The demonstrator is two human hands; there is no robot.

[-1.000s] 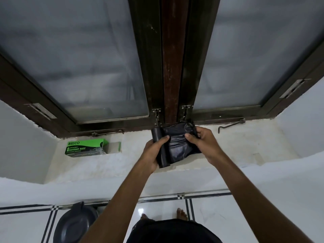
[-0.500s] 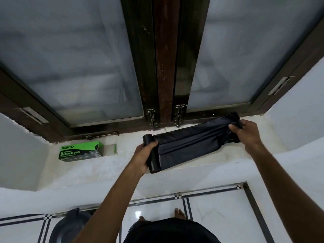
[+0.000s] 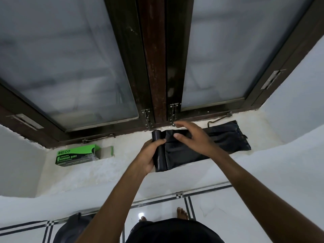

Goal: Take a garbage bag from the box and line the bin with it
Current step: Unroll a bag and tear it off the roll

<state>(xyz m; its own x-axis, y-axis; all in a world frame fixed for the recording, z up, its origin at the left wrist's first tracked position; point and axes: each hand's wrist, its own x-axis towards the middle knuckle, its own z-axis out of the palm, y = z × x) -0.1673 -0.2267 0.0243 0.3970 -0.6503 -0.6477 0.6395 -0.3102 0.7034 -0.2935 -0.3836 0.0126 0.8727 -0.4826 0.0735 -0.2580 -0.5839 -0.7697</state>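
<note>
Head view: left hand (image 3: 149, 155) grips bag roll (image 3: 158, 151), seemingly mid-length.

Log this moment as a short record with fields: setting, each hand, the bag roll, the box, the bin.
setting: window sill below a closed two-pane window
left hand: grips the garbage bag roll near its lower end
right hand: fingers spread, over the unrolled bag; contact unclear
unrolled bag: joined to the roll, lies flat along the sill to the right
box: green garbage bag box on the sill, left, end flap open
bin: dark, on the floor lower left, partly cut off
</note>
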